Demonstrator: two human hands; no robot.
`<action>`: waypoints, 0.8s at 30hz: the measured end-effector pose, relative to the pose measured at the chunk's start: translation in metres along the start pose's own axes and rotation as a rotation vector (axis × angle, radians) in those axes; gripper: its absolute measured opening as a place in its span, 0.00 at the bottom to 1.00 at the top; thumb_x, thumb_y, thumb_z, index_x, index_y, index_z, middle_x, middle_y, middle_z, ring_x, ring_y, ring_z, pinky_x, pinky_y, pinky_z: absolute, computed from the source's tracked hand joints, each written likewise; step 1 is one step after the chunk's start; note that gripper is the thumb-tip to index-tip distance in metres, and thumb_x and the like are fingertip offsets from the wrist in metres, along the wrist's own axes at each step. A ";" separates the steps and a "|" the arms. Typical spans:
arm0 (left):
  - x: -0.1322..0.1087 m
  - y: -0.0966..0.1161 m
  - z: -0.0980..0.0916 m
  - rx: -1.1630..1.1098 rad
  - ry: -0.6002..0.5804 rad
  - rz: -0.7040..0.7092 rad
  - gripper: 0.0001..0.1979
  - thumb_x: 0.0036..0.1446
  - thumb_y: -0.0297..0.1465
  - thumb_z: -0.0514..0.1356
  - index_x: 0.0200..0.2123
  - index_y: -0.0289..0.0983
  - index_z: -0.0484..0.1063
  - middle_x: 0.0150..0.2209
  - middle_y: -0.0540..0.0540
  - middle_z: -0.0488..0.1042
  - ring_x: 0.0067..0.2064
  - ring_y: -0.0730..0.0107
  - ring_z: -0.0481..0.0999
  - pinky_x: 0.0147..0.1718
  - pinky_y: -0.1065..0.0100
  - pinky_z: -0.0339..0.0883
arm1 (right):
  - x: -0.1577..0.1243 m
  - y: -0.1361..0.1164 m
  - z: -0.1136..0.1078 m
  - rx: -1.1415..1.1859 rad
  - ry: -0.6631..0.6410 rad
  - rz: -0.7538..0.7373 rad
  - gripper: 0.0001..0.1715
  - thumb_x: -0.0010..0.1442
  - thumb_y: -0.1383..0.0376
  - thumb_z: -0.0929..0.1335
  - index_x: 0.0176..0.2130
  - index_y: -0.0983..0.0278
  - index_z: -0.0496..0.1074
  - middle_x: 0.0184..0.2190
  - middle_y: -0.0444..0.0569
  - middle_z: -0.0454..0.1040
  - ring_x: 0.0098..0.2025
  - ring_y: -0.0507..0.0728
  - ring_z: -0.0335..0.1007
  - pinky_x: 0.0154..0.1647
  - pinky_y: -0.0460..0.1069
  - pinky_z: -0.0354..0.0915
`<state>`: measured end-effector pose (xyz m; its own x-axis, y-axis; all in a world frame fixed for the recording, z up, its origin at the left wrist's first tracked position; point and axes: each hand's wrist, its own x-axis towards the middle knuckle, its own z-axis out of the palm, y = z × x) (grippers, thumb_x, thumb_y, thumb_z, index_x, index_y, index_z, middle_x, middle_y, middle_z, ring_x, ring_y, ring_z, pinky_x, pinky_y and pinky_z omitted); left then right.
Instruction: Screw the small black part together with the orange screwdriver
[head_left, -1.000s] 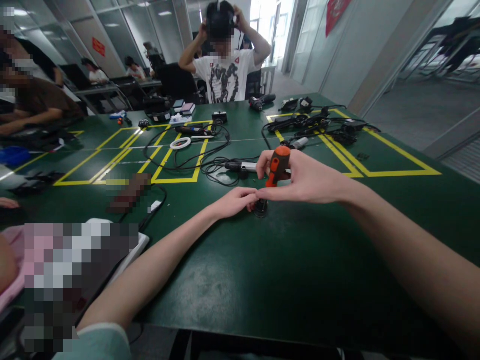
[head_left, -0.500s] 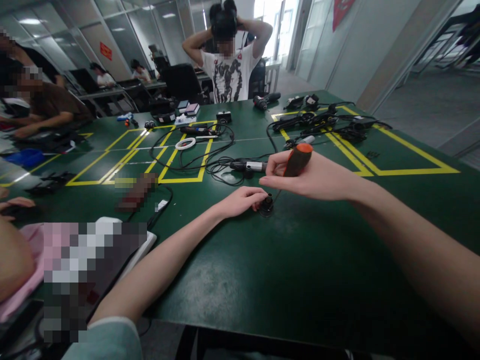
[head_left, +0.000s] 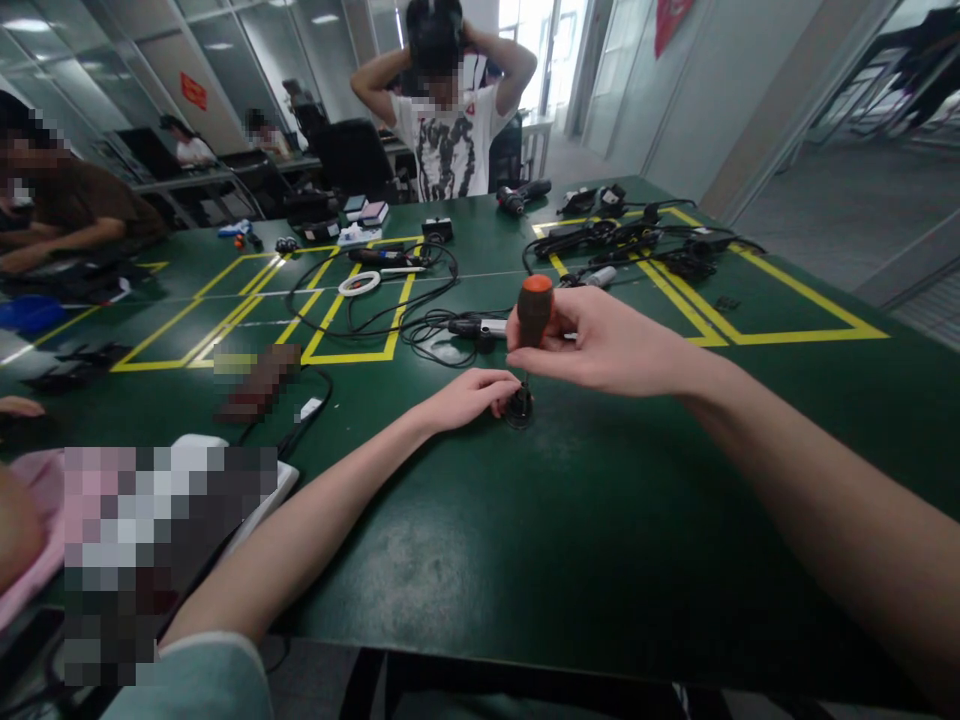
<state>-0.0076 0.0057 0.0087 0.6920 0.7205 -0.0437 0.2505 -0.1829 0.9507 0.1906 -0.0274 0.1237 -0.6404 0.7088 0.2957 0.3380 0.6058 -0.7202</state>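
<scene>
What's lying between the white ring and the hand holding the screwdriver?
In the head view, tangled black cables and a black-and-silver tool lie on the green table between the white ring and the right hand gripping the screwdriver.

I had my left hand (head_left: 469,392) low, palm down, fingers curled in and pinched at the tips. My bare left forearm (head_left: 322,520) stretched forward from lower left. My right hand (head_left: 600,340) was raised just above it, fingers wrapped closed. My right forearm (head_left: 810,470) angled in from lower right.
</scene>
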 end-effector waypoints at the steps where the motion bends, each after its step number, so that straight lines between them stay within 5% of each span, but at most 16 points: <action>1: 0.000 0.001 0.000 -0.001 -0.001 -0.002 0.17 0.66 0.40 0.55 0.36 0.33 0.76 0.31 0.49 0.73 0.31 0.74 0.70 0.36 0.69 0.67 | 0.000 0.000 0.000 0.000 0.002 -0.002 0.07 0.57 0.64 0.72 0.34 0.64 0.70 0.28 0.42 0.67 0.27 0.50 0.59 0.27 0.46 0.56; 11: 0.001 -0.002 0.000 -0.016 0.014 -0.020 0.16 0.64 0.39 0.56 0.37 0.33 0.76 0.30 0.49 0.74 0.30 0.74 0.70 0.36 0.69 0.67 | 0.000 -0.001 0.001 -0.040 0.040 0.054 0.11 0.56 0.59 0.73 0.32 0.64 0.72 0.25 0.42 0.70 0.27 0.52 0.63 0.30 0.49 0.58; 16: -0.001 -0.001 -0.002 -0.060 -0.023 -0.016 0.12 0.53 0.32 0.59 0.39 0.32 0.75 0.32 0.50 0.74 0.32 0.75 0.71 0.36 0.70 0.67 | -0.001 -0.002 -0.001 -0.061 0.032 0.004 0.11 0.56 0.60 0.74 0.35 0.64 0.73 0.32 0.46 0.74 0.33 0.55 0.69 0.37 0.51 0.66; 21: -0.007 0.002 0.000 -0.033 -0.057 -0.040 0.23 0.44 0.34 0.71 0.44 0.32 0.75 0.30 0.52 0.73 0.31 0.76 0.69 0.35 0.70 0.64 | -0.003 -0.005 -0.005 0.120 -0.012 -0.019 0.19 0.55 0.58 0.77 0.44 0.63 0.74 0.39 0.49 0.78 0.39 0.59 0.75 0.44 0.55 0.73; 24: -0.008 0.004 0.002 -0.017 -0.029 -0.047 0.27 0.41 0.35 0.74 0.45 0.31 0.75 0.32 0.51 0.73 0.31 0.76 0.70 0.36 0.70 0.66 | -0.004 -0.004 -0.008 0.242 -0.096 -0.009 0.16 0.56 0.61 0.76 0.43 0.63 0.74 0.40 0.48 0.80 0.42 0.58 0.77 0.47 0.54 0.74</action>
<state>-0.0108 -0.0024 0.0119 0.6993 0.7082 -0.0971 0.2720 -0.1380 0.9524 0.1969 -0.0293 0.1301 -0.7093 0.6590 0.2501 0.1642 0.4996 -0.8506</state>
